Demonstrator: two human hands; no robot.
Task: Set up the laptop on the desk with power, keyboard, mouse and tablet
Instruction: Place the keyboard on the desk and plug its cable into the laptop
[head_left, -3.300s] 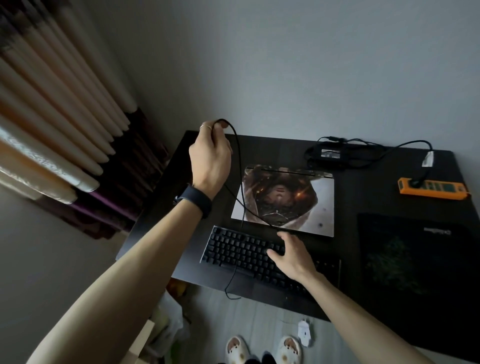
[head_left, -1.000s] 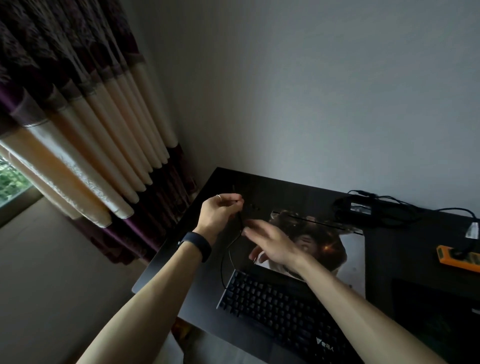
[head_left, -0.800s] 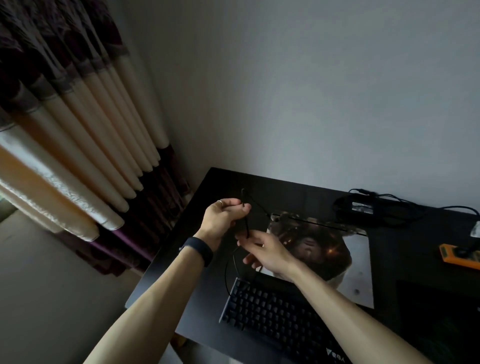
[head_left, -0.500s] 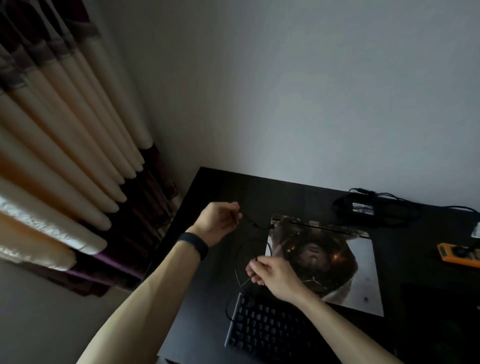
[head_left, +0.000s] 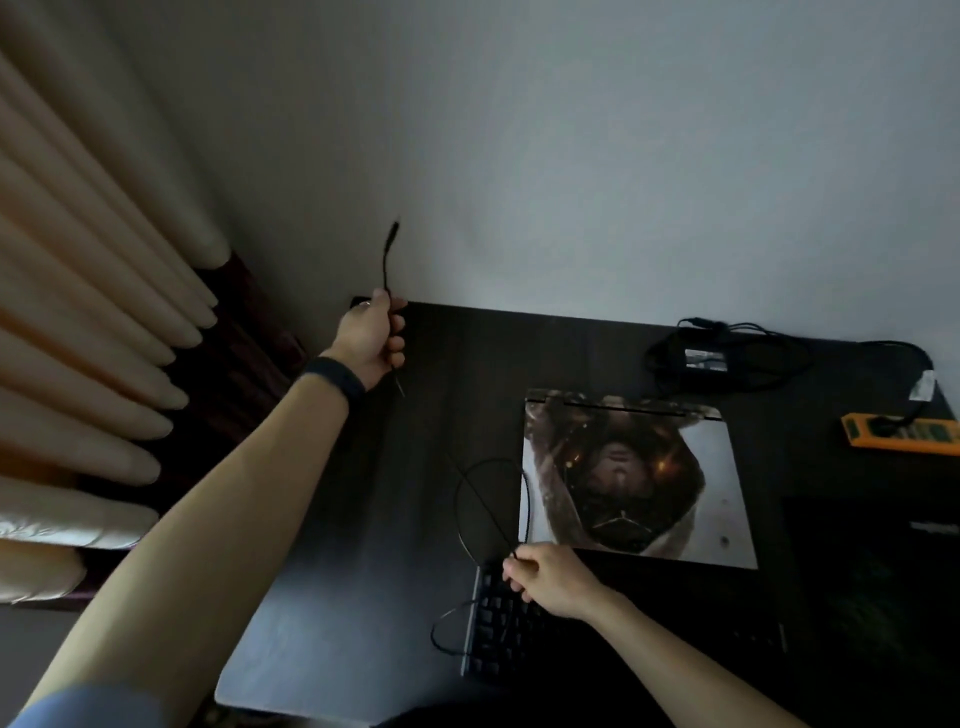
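Dark desk (head_left: 363, 519) is filling the lower part of my view, sitting against a pale wall, with pleated curtains (head_left: 78, 312) hanging at the left. I am gripping the black cable (head_left: 387, 254) in the left hand (head_left: 371, 338), fingers clenched round it over the desk's far left corner, with the plug end poking up above the fist. The right hand (head_left: 550, 579) is pinching the same cable over the far left corner of the keyboard (head_left: 488, 639). Between the hands the cable is looping just beside the left edge of the closed laptop (head_left: 628, 478), which is lying flat behind the keyboard. A power adapter (head_left: 704, 359) is sitting near the wall, and an orange power strip (head_left: 901, 430) is lying far right.
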